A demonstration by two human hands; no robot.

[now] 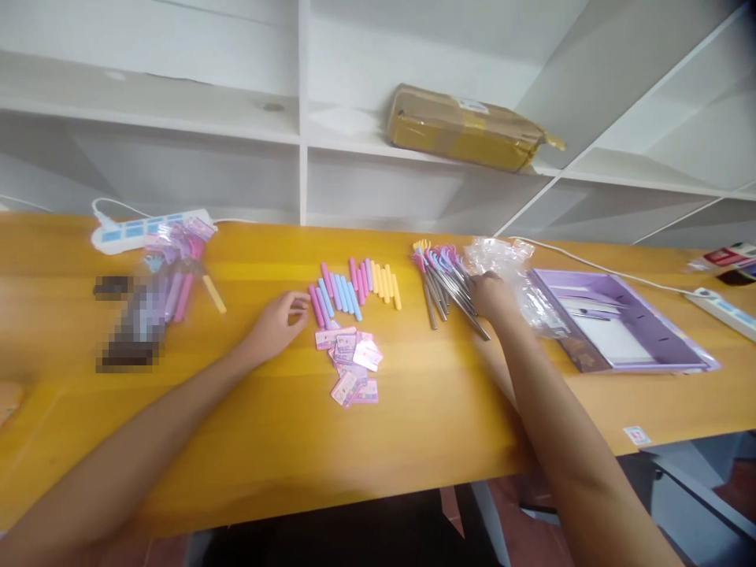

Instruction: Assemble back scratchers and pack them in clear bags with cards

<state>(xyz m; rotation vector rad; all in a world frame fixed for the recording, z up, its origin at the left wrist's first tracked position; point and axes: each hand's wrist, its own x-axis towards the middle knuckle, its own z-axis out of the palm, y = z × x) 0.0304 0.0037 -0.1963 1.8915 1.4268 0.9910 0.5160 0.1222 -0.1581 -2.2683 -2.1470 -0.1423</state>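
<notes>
My left hand (283,324) rests on the table with curved, parted fingers and nothing in them. Its fingertips are beside a row of pink, blue, purple and yellow tube grips (346,295). Just below the tubes lies a loose pile of small pink and purple cards (353,364). My right hand (494,298) is at the right side of a heap of metal back scratchers (446,287) with coloured hand-shaped ends. Its fingers are bent together on one of the back scratchers; the fingertips are partly hidden and slightly blurred.
Crumpled clear plastic (523,276) lies behind my right hand, beside a purple open box (655,323). At left are a power strip (150,230) and bagged coloured pieces (177,272). A taped cardboard parcel (466,130) sits on the white shelf.
</notes>
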